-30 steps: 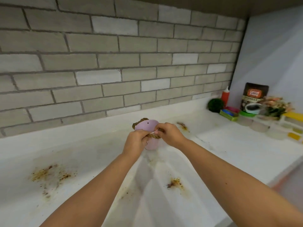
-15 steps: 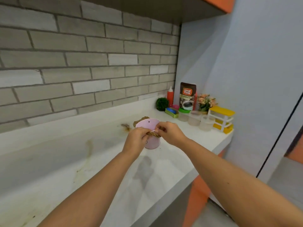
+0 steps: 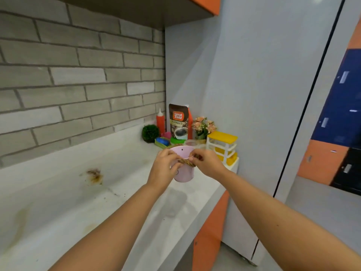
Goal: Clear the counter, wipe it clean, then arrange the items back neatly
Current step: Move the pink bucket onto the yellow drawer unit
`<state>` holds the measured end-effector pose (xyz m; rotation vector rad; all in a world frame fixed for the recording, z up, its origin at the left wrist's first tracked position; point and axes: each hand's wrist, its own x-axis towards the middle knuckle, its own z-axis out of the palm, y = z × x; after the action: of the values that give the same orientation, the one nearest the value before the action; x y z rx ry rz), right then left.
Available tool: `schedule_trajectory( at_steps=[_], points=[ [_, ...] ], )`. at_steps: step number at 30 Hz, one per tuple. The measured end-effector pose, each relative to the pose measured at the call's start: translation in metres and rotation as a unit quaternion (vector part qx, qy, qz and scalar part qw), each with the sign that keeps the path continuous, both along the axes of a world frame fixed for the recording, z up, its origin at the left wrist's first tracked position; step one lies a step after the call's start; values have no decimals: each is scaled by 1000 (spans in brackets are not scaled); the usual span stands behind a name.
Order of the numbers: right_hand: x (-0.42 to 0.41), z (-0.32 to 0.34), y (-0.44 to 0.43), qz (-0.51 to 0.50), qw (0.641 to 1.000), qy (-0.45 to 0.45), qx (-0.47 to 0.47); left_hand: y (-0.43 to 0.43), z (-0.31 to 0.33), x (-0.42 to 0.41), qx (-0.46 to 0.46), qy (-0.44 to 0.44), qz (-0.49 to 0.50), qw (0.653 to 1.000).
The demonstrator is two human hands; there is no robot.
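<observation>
- The counter (image 3: 82, 202) is mostly bare along its length, which fits a surface cleared for wiping, but you've got brown stains (image 3: 94, 176) near the back wall plus a fainter yellowish smear toward the near-left, so I'd say the wipe isn't done.
- Everything else is bunched into the far corner, probably parked out of the way: coffee pouch (image 3: 178, 122), red squeeze bottle (image 3: 160, 122), yellow-lidded mini drawer unit (image 3: 222, 148), little flower bunch (image 3: 203, 126), green ball plant (image 3: 150, 133), a few small tubs.
- The pink pot (image 3: 182, 171) is held up off the counter, in front of that cluster, so you can work on it with both hands.
- Your left hand (image 3: 164, 169) is closed around the pot's side, fingers on the braided rope handle (image 3: 187, 162).
- Your right hand (image 3: 207, 163) is pinching the same rope at its other end. Looks like you're fiddling with the handle, can't tell whether you're tying or loosening it.
</observation>
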<state>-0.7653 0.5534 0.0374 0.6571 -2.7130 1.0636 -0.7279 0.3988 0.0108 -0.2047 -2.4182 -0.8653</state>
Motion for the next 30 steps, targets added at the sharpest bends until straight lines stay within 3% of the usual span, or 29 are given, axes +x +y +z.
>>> schedule_trajectory(
  at_steps=[4,8,16,30],
  points=[
    [-46,11,25,-55,998,24,-10,20,7,-56,84,7,3,996],
    [-86,20,51,-100,992,37,-60,45,15,-103,152,-48,-27,987],
    [-153,35,97,-134,988,34,-75,94,26,-169,153,-89,-92,980],
    [-243,32,149,-122,991,25,-45,153,21,-244,158,-141,-59,975]
  ],
)
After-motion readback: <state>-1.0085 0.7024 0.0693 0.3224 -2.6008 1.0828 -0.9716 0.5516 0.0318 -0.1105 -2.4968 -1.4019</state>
